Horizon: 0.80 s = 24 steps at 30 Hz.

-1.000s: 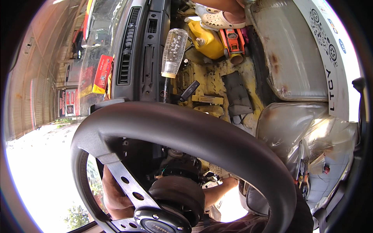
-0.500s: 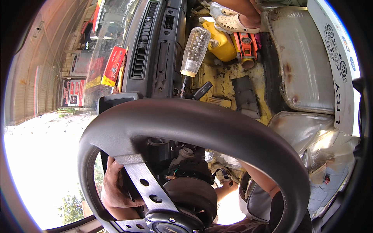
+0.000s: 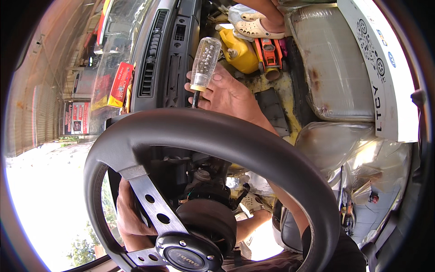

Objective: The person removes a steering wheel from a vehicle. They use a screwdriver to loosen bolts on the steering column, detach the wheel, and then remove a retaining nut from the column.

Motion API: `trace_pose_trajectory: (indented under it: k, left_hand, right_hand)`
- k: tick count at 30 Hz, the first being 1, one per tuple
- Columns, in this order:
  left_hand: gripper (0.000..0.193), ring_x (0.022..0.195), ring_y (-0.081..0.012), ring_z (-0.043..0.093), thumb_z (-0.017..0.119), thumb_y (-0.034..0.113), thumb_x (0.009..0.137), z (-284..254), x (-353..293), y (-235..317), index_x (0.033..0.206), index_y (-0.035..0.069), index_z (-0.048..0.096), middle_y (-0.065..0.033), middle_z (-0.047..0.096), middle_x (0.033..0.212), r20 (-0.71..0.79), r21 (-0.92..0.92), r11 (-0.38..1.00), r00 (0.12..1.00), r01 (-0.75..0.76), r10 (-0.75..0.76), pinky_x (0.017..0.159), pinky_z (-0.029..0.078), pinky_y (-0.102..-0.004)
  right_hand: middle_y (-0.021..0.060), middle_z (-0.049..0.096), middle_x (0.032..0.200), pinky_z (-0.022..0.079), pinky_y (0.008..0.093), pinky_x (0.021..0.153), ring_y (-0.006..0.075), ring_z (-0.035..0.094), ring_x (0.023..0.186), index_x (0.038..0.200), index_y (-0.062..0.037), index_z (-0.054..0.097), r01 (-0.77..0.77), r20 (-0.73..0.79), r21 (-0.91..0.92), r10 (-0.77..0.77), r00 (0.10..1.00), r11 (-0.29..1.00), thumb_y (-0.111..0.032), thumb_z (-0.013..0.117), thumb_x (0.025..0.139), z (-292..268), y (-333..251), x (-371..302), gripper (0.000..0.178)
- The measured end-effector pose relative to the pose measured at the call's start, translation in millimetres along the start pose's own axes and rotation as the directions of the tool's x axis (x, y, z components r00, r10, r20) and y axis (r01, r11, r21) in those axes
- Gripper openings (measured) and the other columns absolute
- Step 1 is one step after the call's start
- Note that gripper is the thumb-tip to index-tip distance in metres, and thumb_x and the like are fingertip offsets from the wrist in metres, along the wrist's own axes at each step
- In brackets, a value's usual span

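A black three-spoke steering wheel [image 3: 213, 124] fills the near part of the view, with exposed column parts beneath it. Beyond its rim, my right hand [image 3: 231, 97] is stretched out under and behind a clear, bubbled gear knob [image 3: 207, 63]. Its fingers are spread, and some show left of the dark lever below the knob; whether they touch it I cannot tell. My left hand [image 3: 129, 213] is behind the wheel at lower left, fingers curled around a dark part. The metal spoke [image 3: 156, 208] covers its fingertips, and what it grips is hidden.
A black dashboard [image 3: 170, 59] runs along the left, with a red-yellow box [image 3: 120, 84] near the windshield. On the yellow floor are a yellow jug [image 3: 242, 56], an orange jack [image 3: 268, 54] and a dark flat panel [image 3: 272, 106]. Another person's clog [image 3: 258, 29] shows beyond. Plastic-covered seats [image 3: 328, 68] line the right.
My right hand has come up from below the wheel to the gear knob, covering the black stalk on the floor. The view has shifted right. My left hand stays behind the wheel.
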State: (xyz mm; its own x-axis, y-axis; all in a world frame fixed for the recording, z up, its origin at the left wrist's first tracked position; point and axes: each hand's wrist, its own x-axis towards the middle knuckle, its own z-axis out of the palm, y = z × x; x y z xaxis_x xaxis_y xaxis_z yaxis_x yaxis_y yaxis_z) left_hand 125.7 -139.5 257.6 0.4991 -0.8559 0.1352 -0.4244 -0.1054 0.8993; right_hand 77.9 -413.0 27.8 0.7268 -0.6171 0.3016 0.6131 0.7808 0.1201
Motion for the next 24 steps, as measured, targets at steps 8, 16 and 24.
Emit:
trace_pose_trajectory:
  k: [8, 16, 24]
  left_hand:
    - [0.072, 0.134, -0.0337, 0.067, 0.079, 0.029, 0.094, 6, -4, 6, 0.157, 0.004, 0.052, -0.0193, 0.063, 0.152, 0.0, 0.014, 1.0, 1.0, -0.011, 0.011, 0.115, 0.055, -0.0443]
    - [0.074, 0.134, -0.0337, 0.067, 0.079, 0.029, 0.093, 3, -6, 3, 0.157, 0.004, 0.052, -0.0191, 0.062, 0.153, -0.015, 0.034, 0.999, 1.0, -0.018, 0.018, 0.115, 0.055, -0.0443]
    - [0.075, 0.134, -0.0336, 0.067, 0.079, 0.03, 0.093, 3, -9, 4, 0.158, 0.004, 0.051, -0.0189, 0.062, 0.153, -0.016, 0.04, 0.999, 1.0, -0.022, 0.023, 0.114, 0.056, -0.0443]
  right_hand:
    - [0.0069, 0.069, 0.106, 0.061, 0.0544, 0.097, 0.0274, 0.073, 0.101, 0.122, -0.0129, 0.066, 0.02, -0.005, 0.01, -0.02, 1.0, 1.0, -0.04, 0.075, 0.105, 41, -73, -33, 0.033]
    - [0.0155, 0.069, 0.129, 0.056, 0.0527, 0.109, 0.0327, 0.067, 0.129, 0.158, -0.0099, 0.05, 0.128, 0.11, -0.254, -0.103, 0.989, 0.959, -0.044, 0.084, 0.098, -19, -86, -88, 0.077]
    - [0.0281, 0.074, 0.122, 0.058, 0.0473, 0.101, 0.0448, 0.072, 0.117, 0.138, -0.0046, 0.069, -0.231, -0.172, -0.945, 0.251, 0.953, 0.232, -0.01, 0.074, 0.095, -76, 61, -110, 0.043]
